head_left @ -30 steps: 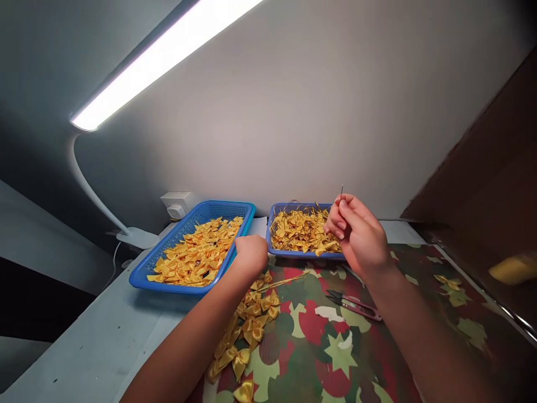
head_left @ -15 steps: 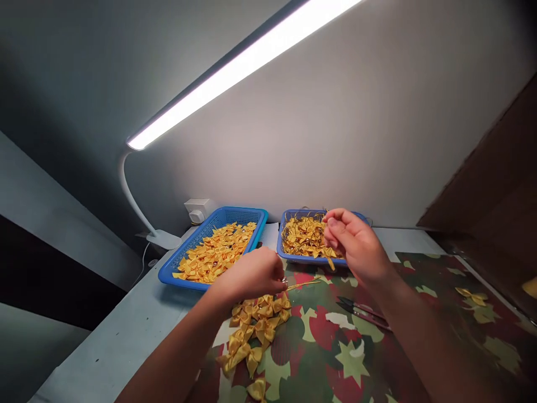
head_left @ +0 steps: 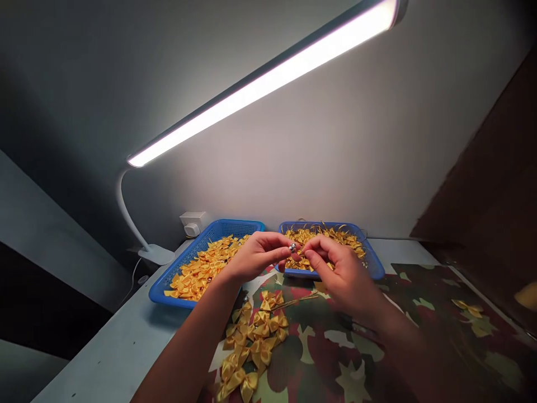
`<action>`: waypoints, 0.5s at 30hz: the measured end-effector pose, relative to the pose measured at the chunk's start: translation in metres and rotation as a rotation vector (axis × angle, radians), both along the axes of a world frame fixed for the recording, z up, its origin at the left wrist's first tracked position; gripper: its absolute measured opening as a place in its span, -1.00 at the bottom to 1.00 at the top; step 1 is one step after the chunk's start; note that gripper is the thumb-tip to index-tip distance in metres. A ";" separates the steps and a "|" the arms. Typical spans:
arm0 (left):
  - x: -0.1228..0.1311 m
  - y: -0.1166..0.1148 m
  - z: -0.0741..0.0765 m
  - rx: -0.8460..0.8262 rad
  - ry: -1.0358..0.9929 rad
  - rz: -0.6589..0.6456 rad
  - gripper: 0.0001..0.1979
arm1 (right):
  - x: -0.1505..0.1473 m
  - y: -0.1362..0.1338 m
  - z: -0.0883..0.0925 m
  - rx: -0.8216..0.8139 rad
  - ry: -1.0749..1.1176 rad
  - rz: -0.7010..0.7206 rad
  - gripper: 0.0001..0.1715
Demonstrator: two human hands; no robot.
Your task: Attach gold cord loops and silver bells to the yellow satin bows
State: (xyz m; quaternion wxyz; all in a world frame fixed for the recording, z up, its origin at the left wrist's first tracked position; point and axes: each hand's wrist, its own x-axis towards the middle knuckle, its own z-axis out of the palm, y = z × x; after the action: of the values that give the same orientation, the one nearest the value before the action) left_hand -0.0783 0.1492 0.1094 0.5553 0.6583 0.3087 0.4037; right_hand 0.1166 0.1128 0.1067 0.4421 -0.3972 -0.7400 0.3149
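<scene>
My left hand point(head_left: 257, 256) pinches a small shiny silver bell point(head_left: 292, 247) between thumb and forefinger. Close beside it, my right hand point(head_left: 338, 268) has thumb and forefinger pressed together; what is between them is too small to make out. Both hands are raised in front of the right blue basket point(head_left: 376, 267), which holds yellow bows with gold cords point(head_left: 352, 238). Loose yellow satin bows point(head_left: 255, 341) lie below my left hand, with thin gold cords point(head_left: 297, 300) next to them. My right wrist mostly hides the thread snips.
On the left stands another blue basket point(head_left: 157, 292) full of yellow bows point(head_left: 205, 268). A lit lamp point(head_left: 268, 84) stretches overhead from its base point(head_left: 156, 254). A single bow point(head_left: 467, 308) lies far right on the camouflage-patterned cover point(head_left: 289, 358). A wall rises behind.
My left hand has lifted from the loose bows, bringing the silver bell up. My right hand has come left and down to meet it. The view has tilted slightly.
</scene>
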 end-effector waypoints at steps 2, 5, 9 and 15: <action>0.000 -0.001 0.000 -0.009 0.008 -0.005 -0.67 | -0.001 0.001 -0.001 -0.012 -0.020 -0.006 -0.78; 0.001 -0.001 0.000 -0.009 0.031 0.009 -0.73 | 0.000 0.002 -0.002 -0.050 -0.046 0.010 -0.77; 0.000 -0.002 -0.001 0.012 0.055 0.039 -0.73 | 0.002 0.003 -0.003 -0.065 -0.046 0.006 -0.76; -0.001 -0.003 -0.002 0.011 0.053 0.059 -0.70 | 0.001 0.003 -0.003 -0.076 -0.064 0.001 -0.74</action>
State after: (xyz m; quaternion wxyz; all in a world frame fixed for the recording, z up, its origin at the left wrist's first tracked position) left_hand -0.0794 0.1465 0.1073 0.5309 0.6627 0.3403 0.4038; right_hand 0.1179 0.1158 0.1040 0.4025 -0.4232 -0.7417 0.3300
